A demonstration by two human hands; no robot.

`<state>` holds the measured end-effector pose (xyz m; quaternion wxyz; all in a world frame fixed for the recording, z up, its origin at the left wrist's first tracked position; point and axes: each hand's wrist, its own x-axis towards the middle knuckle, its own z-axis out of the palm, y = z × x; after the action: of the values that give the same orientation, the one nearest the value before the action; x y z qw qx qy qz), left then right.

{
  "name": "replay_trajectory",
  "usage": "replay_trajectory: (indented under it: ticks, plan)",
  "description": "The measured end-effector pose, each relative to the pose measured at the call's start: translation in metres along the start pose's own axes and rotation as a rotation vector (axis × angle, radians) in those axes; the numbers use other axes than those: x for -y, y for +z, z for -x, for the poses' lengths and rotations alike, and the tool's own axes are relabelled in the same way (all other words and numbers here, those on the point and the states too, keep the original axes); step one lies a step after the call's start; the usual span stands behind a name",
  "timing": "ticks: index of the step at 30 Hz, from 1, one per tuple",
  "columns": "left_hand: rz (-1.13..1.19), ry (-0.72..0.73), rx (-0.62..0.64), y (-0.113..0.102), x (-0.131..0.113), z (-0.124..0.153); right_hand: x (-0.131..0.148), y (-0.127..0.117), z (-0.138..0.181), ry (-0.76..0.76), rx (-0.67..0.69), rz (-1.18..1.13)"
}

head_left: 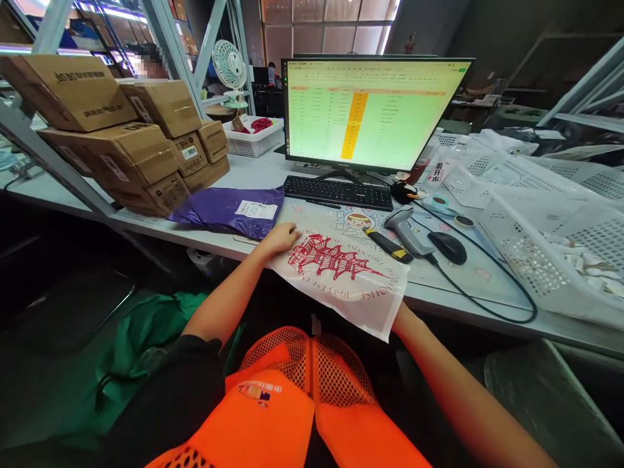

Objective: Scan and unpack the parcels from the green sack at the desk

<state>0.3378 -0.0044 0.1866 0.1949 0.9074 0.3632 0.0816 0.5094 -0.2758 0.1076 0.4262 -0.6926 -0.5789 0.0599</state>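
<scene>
A white plastic bag [341, 270] with a red printed picture lies over the front edge of the grey table [253, 175]. My left hand [281, 239] rests on the bag's left corner, fingers curled against it. My right forearm [439, 377] reaches up under the bag's hanging right corner; the right hand itself is hidden beneath the bag. A purple mailer [229, 209] with a white label lies just left of my left hand.
Stacked cardboard boxes [121, 136] fill the left of the table. A monitor [373, 114], keyboard [338, 192], barcode scanner [408, 233], mouse [448, 247], utility knife [389, 245] and tape rolls [440, 202] lie beyond the bag. White perforated baskets [550, 227] crowd the right.
</scene>
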Motion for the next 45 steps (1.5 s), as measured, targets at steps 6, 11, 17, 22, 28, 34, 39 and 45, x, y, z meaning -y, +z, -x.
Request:
replay_trajectory:
  ticks: [6, 11, 17, 22, 28, 34, 39, 45]
  plan:
    - [-0.022, -0.128, -0.344, -0.052, 0.03, 0.006, 0.02, -0.047, -0.009, -0.077, -0.151, 0.088]
    - [-0.129, -0.316, -0.448, -0.093, 0.093, -0.005, 0.033, -0.075, -0.018, 0.311, -0.359, -0.152]
    - [-0.092, -0.442, -0.541, -0.085, 0.122, -0.004, 0.05, -0.078, -0.033, 0.491, -0.5, -0.407]
    - [0.007, 0.024, -0.655, -0.057, 0.076, 0.012, 0.068, -0.09, -0.042, 0.466, -0.418, -0.435]
    - [0.527, 0.753, -0.26, -0.034, -0.025, 0.05, 0.095, -0.11, -0.037, 0.398, -0.151, -0.473]
    - [0.915, 0.837, 0.489, -0.023, -0.062, 0.083, 0.133, -0.109, -0.025, 0.479, 0.0, -0.567]
    - [0.888, 0.719, 0.6, -0.035, -0.051, 0.096, 0.141, -0.107, -0.015, 0.486, -0.014, -0.497]
    - [0.727, 0.69, 0.609, -0.056, -0.041, 0.099, 0.138, -0.101, -0.007, 0.439, -0.057, -0.436]
